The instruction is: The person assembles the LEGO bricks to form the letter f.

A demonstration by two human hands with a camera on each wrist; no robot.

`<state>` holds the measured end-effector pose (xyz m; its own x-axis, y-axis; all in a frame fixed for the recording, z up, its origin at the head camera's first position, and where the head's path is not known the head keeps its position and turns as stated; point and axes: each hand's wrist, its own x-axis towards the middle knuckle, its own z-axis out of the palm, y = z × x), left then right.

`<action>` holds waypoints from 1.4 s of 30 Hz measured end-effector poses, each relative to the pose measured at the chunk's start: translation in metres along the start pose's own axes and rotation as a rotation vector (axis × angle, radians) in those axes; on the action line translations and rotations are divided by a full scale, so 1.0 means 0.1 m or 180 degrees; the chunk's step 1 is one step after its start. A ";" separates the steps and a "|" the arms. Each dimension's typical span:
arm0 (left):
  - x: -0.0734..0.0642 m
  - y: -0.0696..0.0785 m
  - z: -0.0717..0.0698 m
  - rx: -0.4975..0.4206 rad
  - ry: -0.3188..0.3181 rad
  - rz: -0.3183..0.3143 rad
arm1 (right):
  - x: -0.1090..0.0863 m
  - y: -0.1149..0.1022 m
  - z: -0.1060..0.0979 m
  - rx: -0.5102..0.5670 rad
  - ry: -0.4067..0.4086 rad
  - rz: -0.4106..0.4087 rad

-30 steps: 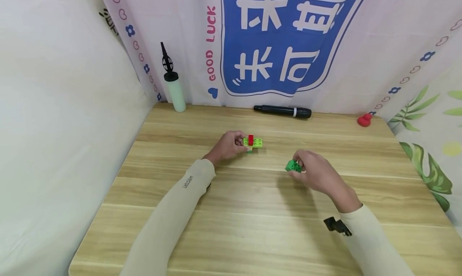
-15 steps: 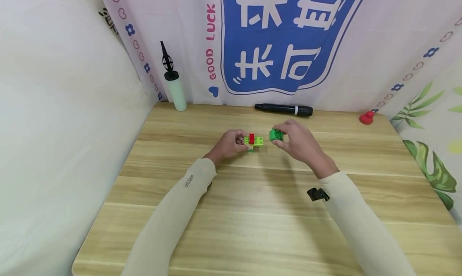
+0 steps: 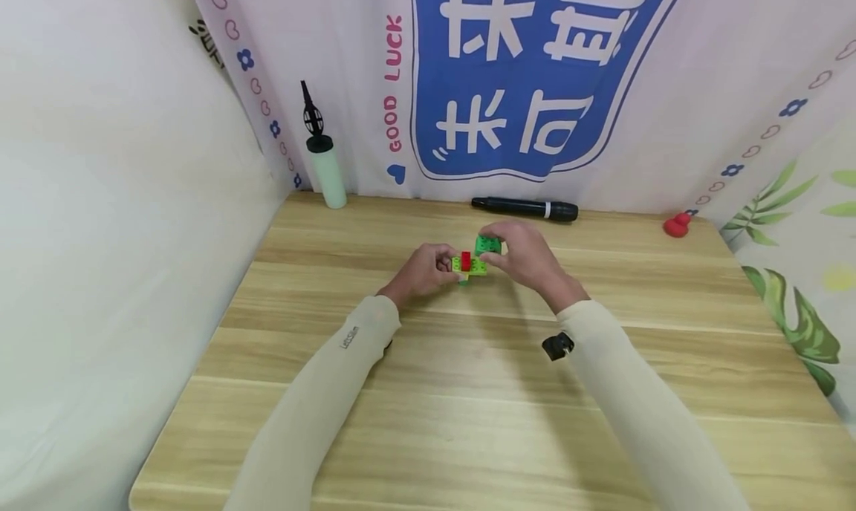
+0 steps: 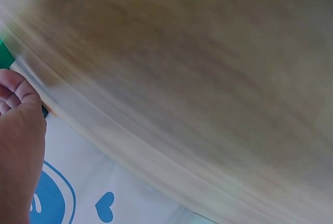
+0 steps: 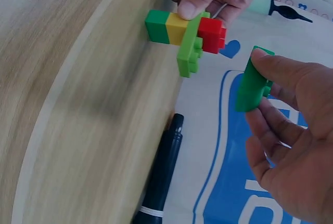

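Note:
My left hand grips a stack of toy building bricks just above or on the table. In the right wrist view the stack shows a green brick at the bottom, a yellow brick, a long lime brick and a small red brick on top. Between thumb and fingers, my right hand pinches a separate green brick. It hovers close to the right end of the lime brick, and a small gap shows in the right wrist view. The left wrist view mostly misses the stack.
Along the wooden table's back edge stand a mint hand pump with a black nozzle, a black rod with a white band, and a small red gourd-shaped object. A printed cloth hangs right behind.
My right hand has carried the green brick leftward and away from me, up to the stack's right end. The left hand and the stack have stayed in place.

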<state>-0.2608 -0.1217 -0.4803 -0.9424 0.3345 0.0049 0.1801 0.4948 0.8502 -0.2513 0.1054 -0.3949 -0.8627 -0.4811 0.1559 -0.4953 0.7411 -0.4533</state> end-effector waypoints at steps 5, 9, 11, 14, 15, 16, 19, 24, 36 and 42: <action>-0.01 -0.02 0.00 -0.0023 -0.0015 -0.0005 | 0.10 0.00 0.09 0.0044 -0.0095 -0.0105; -0.01 -0.02 0.00 -0.0007 -0.0019 0.0028 | 0.14 -0.01 0.13 0.0106 -0.0183 -0.0100; -0.01 -0.01 0.00 0.0003 -0.0017 0.0058 | 0.14 -0.02 0.15 0.0122 -0.0208 -0.0084; -0.01 -0.01 0.00 0.0009 -0.0020 0.0076 | 0.14 -0.02 0.17 0.0150 -0.0243 -0.0052; -0.01 -0.01 0.00 0.0010 -0.0022 0.0075 | 0.14 -0.02 0.17 0.0156 -0.0252 -0.0044; -0.01 -0.01 0.00 0.0007 -0.0024 0.0079 | 0.14 -0.02 0.18 0.0162 -0.0259 -0.0039; -0.01 -0.02 -0.01 -0.0003 -0.0026 0.0086 | 0.15 -0.02 0.18 0.0171 -0.0273 -0.0041; 0.00 -0.04 -0.01 -0.0023 -0.0033 0.0112 | 0.17 -0.02 0.20 0.0140 -0.0325 -0.0119; -0.01 -0.02 -0.01 -0.0017 -0.0040 0.0155 | 0.18 0.00 0.22 0.0110 -0.0305 -0.0063; 0.00 -0.02 -0.01 -0.0031 -0.0061 0.0138 | 0.17 0.00 0.22 0.0176 -0.0325 0.0029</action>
<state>-0.2611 -0.1232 -0.4817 -0.9282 0.3708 0.0317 0.2177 0.4717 0.8545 -0.2641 0.0867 -0.4120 -0.8507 -0.5218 0.0628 -0.4787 0.7200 -0.5025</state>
